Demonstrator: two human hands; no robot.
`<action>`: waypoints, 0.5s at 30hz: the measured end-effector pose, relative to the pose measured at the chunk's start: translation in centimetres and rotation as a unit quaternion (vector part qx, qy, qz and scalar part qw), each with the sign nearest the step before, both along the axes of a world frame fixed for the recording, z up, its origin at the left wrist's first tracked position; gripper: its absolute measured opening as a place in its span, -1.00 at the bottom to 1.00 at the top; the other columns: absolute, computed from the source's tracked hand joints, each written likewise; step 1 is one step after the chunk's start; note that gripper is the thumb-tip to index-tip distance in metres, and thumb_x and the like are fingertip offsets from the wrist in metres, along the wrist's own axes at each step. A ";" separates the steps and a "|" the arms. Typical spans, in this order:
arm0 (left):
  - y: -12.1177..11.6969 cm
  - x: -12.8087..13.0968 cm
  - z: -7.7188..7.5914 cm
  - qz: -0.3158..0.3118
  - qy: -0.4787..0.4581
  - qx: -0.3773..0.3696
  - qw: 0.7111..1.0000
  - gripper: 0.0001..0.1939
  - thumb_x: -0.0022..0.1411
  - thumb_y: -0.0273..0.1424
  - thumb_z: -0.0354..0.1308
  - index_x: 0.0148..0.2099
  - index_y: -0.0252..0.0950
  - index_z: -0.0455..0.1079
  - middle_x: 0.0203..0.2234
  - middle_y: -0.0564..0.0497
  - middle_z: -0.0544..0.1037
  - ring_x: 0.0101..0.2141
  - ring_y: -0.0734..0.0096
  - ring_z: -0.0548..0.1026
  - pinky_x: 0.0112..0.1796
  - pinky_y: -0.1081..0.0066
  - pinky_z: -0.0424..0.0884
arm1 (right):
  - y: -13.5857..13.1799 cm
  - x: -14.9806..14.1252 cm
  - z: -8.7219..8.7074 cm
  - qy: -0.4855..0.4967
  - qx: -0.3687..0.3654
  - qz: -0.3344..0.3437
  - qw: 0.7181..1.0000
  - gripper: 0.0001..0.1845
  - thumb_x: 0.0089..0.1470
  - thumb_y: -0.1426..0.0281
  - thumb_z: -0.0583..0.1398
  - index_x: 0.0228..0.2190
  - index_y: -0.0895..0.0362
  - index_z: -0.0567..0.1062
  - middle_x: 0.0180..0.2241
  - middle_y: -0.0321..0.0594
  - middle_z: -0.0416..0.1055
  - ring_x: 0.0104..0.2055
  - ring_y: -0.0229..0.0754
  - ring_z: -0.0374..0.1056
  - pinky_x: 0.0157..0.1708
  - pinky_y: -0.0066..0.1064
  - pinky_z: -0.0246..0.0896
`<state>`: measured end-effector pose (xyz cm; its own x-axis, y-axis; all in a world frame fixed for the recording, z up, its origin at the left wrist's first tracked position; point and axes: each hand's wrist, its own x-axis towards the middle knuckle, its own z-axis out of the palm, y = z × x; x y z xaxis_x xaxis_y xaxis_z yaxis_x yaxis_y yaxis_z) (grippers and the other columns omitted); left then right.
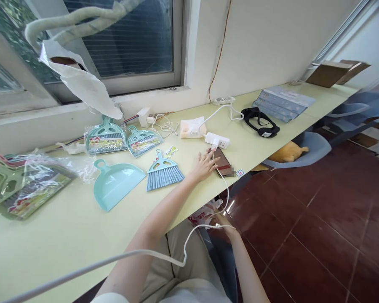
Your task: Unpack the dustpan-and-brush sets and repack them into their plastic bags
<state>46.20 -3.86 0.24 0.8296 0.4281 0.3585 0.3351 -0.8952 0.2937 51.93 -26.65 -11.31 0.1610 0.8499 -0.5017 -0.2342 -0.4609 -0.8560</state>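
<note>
My left hand [205,165] lies on the table with its fingers spread, the tips at the edge of a brown notebook [223,162]. Beside its wrist is a small blue brush [164,174], bristles toward me. A light-blue dustpan [116,183] rests further left. Below the table edge, my right hand [222,219] grips a white plastic bag with red print [200,215]; part of its fingers is hidden. A white power bank [217,140] with a plugged-in cable touches the notebook's far end. The white cable [142,252] crosses over my lap.
Wrapped dustpan sets [105,139] stand by the window, with more wrapped sets [28,189] at far left. Behind the notebook are a tissue pack [192,128] and a black head strap [260,123]. A chair [316,149] holds an orange plush toy [287,152].
</note>
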 end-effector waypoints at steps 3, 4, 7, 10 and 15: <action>-0.4 -0.5 0.3 0.015 -0.017 0.025 0.999 -0.50 0.41 -0.24 -0.18 0.34 -0.14 0.11 0.38 -0.10 -0.17 0.35 0.07 -0.32 0.21 -0.22 -0.20 | -1.5 -0.4 0.1 0.002 0.012 -0.010 1.000 -0.30 0.02 -0.07 0.13 0.07 0.08 0.32 -0.58 -0.30 0.44 -0.66 -0.22 0.29 -0.63 -0.40 0.14; -0.5 -0.8 0.4 0.020 -0.025 0.035 0.999 -0.50 0.41 -0.26 -0.16 0.35 -0.14 0.09 0.38 -0.11 -0.16 0.35 0.07 -0.32 0.22 -0.21 -0.20 | -1.9 -0.5 0.4 -0.012 0.025 -0.034 0.999 -0.32 0.00 -0.09 0.13 0.01 0.10 0.36 -0.63 -0.34 0.38 -0.69 -0.26 0.21 -0.67 -0.44 0.06; -1.4 -2.1 1.1 0.040 -0.066 0.064 0.995 -0.49 0.39 -0.34 -0.14 0.36 -0.17 0.07 0.38 -0.14 -0.13 0.35 0.09 -0.28 0.24 -0.15 -0.19 | -3.3 0.1 2.5 -0.085 0.069 -0.165 0.980 -0.39 -0.01 -0.13 0.09 -0.22 0.15 0.44 -0.75 -0.46 0.14 -0.74 -0.37 -0.05 -0.71 -0.50 -0.16; -3.3 -3.5 1.6 0.044 -0.098 0.077 0.991 -0.49 0.38 -0.34 -0.13 0.34 -0.21 0.12 0.36 -0.17 -0.08 0.35 0.14 -0.19 0.27 -0.04 -0.15 | -4.8 1.4 6.4 -0.196 0.127 -0.348 0.908 -0.51 0.08 -0.05 0.04 -0.33 0.13 0.41 -0.72 -0.47 0.07 -0.68 -0.36 -0.03 -0.66 -0.52 -0.12; -9.3 -4.7 1.0 -0.133 -0.014 0.053 0.990 -0.56 0.37 -0.20 -0.12 0.24 -0.05 0.27 0.26 -0.03 0.23 0.31 0.23 0.04 0.29 0.04 -0.20 | -5.7 2.2 14.6 -0.350 0.199 -0.275 0.873 -0.54 0.17 0.09 0.06 -0.02 0.09 0.39 -0.36 -0.22 0.41 -0.37 -0.20 0.32 -0.27 -0.32 0.29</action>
